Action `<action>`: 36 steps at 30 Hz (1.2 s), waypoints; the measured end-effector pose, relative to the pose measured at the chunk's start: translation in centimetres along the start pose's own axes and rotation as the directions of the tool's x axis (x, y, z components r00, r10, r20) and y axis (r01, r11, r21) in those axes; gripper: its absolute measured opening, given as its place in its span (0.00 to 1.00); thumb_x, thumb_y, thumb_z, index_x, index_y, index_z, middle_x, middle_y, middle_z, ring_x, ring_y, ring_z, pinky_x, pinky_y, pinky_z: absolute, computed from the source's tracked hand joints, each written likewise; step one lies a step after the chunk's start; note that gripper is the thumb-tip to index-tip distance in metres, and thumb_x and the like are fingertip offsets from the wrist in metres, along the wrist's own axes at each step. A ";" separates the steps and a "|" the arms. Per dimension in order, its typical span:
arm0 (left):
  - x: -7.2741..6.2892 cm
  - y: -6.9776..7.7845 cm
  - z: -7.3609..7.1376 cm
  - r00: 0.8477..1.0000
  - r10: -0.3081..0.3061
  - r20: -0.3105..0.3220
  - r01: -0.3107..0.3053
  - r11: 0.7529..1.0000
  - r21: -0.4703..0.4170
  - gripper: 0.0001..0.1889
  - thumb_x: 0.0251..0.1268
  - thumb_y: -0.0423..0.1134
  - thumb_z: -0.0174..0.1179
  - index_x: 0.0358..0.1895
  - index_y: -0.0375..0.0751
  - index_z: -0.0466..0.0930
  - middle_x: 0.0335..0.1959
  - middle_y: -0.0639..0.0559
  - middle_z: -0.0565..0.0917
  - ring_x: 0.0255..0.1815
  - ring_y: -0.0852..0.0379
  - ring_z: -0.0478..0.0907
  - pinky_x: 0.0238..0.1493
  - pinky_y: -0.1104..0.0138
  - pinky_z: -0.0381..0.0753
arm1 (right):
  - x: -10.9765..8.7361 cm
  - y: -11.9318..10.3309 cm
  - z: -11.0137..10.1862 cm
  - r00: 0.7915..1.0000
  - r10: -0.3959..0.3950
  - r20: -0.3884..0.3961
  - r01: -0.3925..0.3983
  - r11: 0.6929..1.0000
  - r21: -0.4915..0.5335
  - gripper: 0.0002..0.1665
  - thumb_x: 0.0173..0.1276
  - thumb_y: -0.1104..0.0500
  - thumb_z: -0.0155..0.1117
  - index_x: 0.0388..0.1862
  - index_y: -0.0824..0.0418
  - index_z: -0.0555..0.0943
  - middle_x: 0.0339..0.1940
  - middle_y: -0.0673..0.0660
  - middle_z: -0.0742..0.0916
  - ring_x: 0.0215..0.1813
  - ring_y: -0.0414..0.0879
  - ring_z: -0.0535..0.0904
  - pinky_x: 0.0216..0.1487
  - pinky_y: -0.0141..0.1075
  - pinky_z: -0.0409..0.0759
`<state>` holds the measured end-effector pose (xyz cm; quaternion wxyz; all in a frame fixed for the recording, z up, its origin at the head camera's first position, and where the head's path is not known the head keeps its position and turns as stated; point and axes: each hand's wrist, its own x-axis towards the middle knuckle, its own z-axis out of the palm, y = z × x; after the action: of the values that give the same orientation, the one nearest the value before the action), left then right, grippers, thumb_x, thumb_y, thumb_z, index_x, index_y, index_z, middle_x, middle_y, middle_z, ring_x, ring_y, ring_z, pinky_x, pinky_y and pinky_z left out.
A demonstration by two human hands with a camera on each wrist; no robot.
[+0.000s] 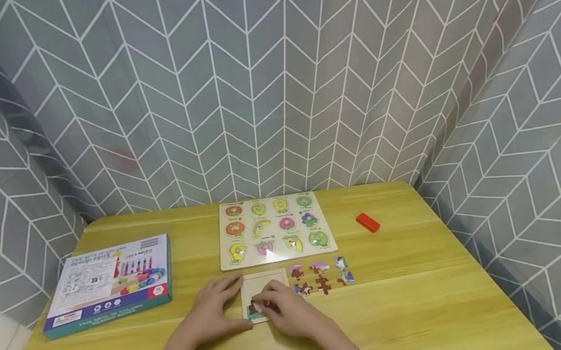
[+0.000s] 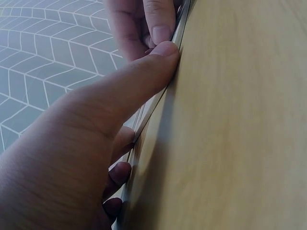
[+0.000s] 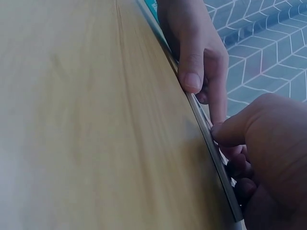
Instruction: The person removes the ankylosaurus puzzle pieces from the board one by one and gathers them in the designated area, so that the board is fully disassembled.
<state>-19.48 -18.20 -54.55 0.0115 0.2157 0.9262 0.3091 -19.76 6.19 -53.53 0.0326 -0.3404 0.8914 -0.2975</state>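
Note:
A small pale wooden puzzle tray [image 1: 261, 282] lies on the table before me, with teal and dark red pieces [image 1: 252, 313] in its near left corner. My left hand [image 1: 209, 316] rests along the tray's left side, index finger by the far corner and thumb against the near edge; its extended thumb [image 2: 139, 76] shows in the left wrist view. Over the tray's near part, my right hand [image 1: 292, 312] pinches a small jigsaw piece, mostly hidden by the fingers. Several loose jigsaw pieces [image 1: 323, 284] lie in two rows right of the tray.
Behind the tray lies a fruit picture board [image 1: 281, 242]. A flat toy box [image 1: 105, 282] sits at the left, and a red block [image 1: 367, 222] at the right. The wooden table [image 1: 418, 312] meets a patterned grey curtain [image 1: 248, 112] at the back.

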 end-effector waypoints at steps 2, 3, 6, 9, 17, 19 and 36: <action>0.0 0.0 0.0 1.000 0.003 -0.001 -0.003 1.000 -0.001 0.55 0.52 0.69 0.76 0.79 0.38 0.71 0.81 0.44 0.70 0.77 0.31 0.65 0.76 0.30 0.58 | 0.1 -0.1 0.1 1.000 0.004 0.002 -0.004 1.000 0.000 0.16 0.83 0.59 0.60 0.64 0.56 0.87 0.50 0.48 0.83 0.47 0.34 0.76 0.50 0.27 0.79; 0.0 0.0 -0.1 1.000 0.003 -0.002 -0.003 1.000 -0.005 0.55 0.52 0.69 0.77 0.78 0.38 0.71 0.81 0.44 0.70 0.77 0.31 0.65 0.76 0.30 0.57 | 0.1 -0.1 0.1 1.000 0.002 0.002 -0.002 1.000 -0.001 0.17 0.83 0.59 0.60 0.64 0.56 0.86 0.50 0.48 0.83 0.48 0.34 0.76 0.50 0.26 0.79; 0.1 -0.1 -0.1 1.000 0.009 -0.003 -0.009 1.000 0.000 0.55 0.52 0.69 0.76 0.78 0.37 0.71 0.80 0.44 0.70 0.77 0.31 0.65 0.75 0.29 0.58 | 0.2 -0.3 0.1 1.000 -0.001 -0.002 0.001 1.000 -0.002 0.16 0.83 0.59 0.59 0.63 0.56 0.86 0.50 0.49 0.83 0.47 0.34 0.76 0.50 0.26 0.79; 0.1 -0.1 -0.1 1.000 0.008 -0.002 -0.008 1.000 -0.001 0.55 0.52 0.69 0.76 0.78 0.37 0.71 0.80 0.44 0.70 0.77 0.31 0.65 0.75 0.30 0.59 | 0.3 -0.3 0.1 1.000 0.012 -0.001 -0.012 1.000 0.009 0.15 0.83 0.60 0.60 0.62 0.56 0.86 0.48 0.47 0.83 0.46 0.34 0.75 0.50 0.26 0.78; 0.1 -0.1 -0.1 1.000 0.001 -0.009 -0.001 1.000 -0.005 0.55 0.51 0.68 0.78 0.78 0.37 0.71 0.80 0.44 0.70 0.77 0.31 0.64 0.76 0.30 0.58 | 0.3 -0.2 0.3 0.999 0.035 -0.010 -0.034 0.997 0.066 0.16 0.78 0.64 0.63 0.62 0.54 0.83 0.44 0.48 0.81 0.45 0.34 0.74 0.49 0.28 0.79; 0.1 0.0 -0.1 1.000 -0.001 -0.007 0.001 1.000 -0.007 0.55 0.51 0.68 0.78 0.78 0.37 0.72 0.80 0.44 0.70 0.77 0.30 0.64 0.76 0.30 0.57 | 0.2 -0.2 0.2 0.999 0.043 -0.014 -0.041 0.995 0.087 0.17 0.78 0.64 0.63 0.62 0.54 0.82 0.46 0.48 0.81 0.45 0.34 0.74 0.50 0.29 0.79; 0.0 0.1 -0.1 1.000 0.003 -0.003 -0.003 1.000 -0.007 0.55 0.51 0.67 0.78 0.78 0.37 0.71 0.81 0.43 0.69 0.77 0.30 0.64 0.76 0.29 0.56 | 0.1 -0.3 0.5 0.997 0.080 -0.016 -0.077 0.989 0.128 0.24 0.70 0.56 0.77 0.63 0.55 0.85 0.50 0.47 0.84 0.49 0.33 0.77 0.54 0.29 0.80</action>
<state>-19.51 -18.16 -54.45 0.0105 0.2165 0.9249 0.3125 -19.59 5.71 -53.72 0.0566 -0.2992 0.8835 -0.3559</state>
